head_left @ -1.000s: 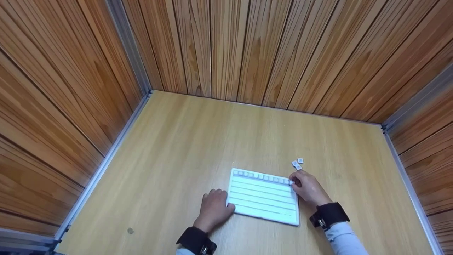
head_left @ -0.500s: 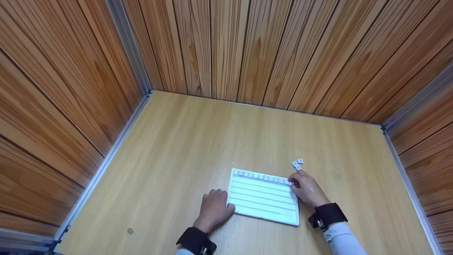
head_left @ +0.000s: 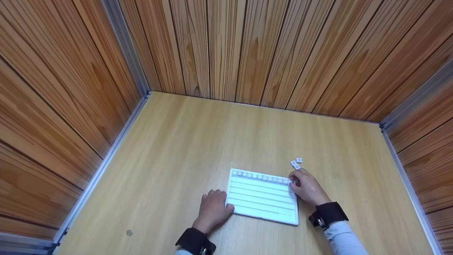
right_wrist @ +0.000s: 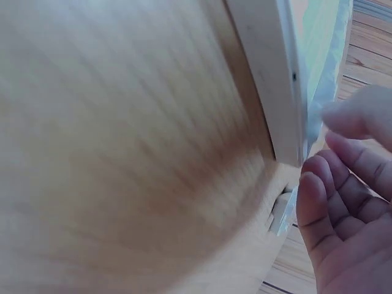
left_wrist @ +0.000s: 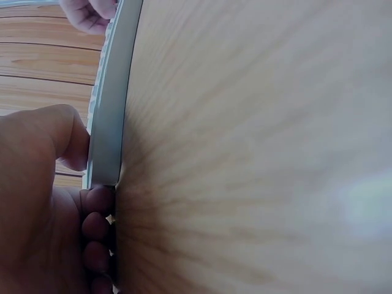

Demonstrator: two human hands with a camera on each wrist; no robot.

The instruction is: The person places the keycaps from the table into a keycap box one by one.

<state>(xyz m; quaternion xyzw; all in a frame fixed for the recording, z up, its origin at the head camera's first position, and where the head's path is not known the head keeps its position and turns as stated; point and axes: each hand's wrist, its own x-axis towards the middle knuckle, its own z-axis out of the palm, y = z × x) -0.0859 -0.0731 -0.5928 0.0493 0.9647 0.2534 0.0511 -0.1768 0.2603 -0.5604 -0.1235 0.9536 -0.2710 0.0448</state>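
A white board point(head_left: 262, 203) with several horizontal ridges lies on the table, a row of small square tiles point(head_left: 260, 177) along its far edge. At its left side my left hand point(head_left: 214, 209) grips the edge; the left wrist view shows the thumb point(left_wrist: 72, 144) on the top face and the other fingers curled against the side. Over the far right corner, my right hand point(head_left: 309, 188) pinches a small white tile point(head_left: 290, 183) at the row's right end, mostly hidden by the fingertips. In the right wrist view, thumb and index finger come close together above the corner.
Just beyond my right hand lie several loose white tiles point(head_left: 299, 160), marked in grey. Wood-panelled walls point(head_left: 226, 49) with metal rails enclose the table point(head_left: 198, 141) at the back and sides. A dark round spot point(head_left: 129, 232) marks the table at left.
My right hand has shifted slightly left at the corner, bringing the tile in line with the row's end. My left hand stays on the board's edge. The head view has tilted a little.
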